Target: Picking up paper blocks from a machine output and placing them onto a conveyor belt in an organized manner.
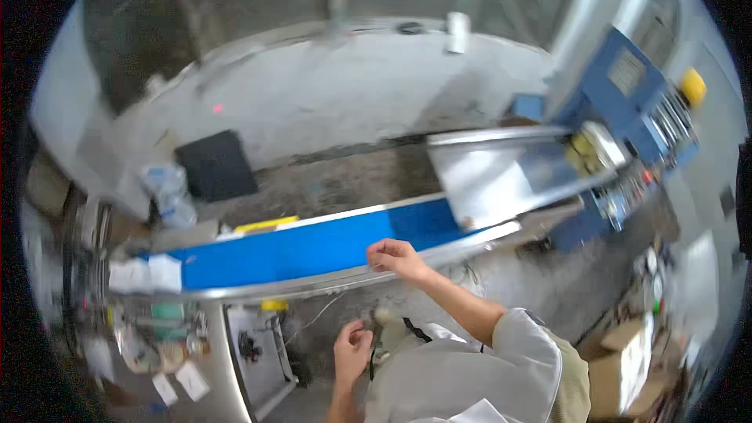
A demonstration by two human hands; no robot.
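My right hand [398,258] hovers over the near edge of a blue conveyor belt [290,249], its fingers bent together. Whether something small sits between those fingertips cannot be made out. Lower down, on the near side of the belt, my left hand [354,351] hangs in front of my body with its fingers curled in; I see nothing in it. Two white sheets or flat packets [165,272] lie at the belt's left end. At its right end, a shiny metal tray [489,184] slopes toward the belt.
A blue machine [619,78] stands at the right, behind the tray. Yellowish pieces [583,153] sit at the tray's upper end. A steel table [211,360] with papers is at the lower left. Cardboard boxes [615,372] stand at the lower right. A dark panel [216,165] lies beyond the belt.
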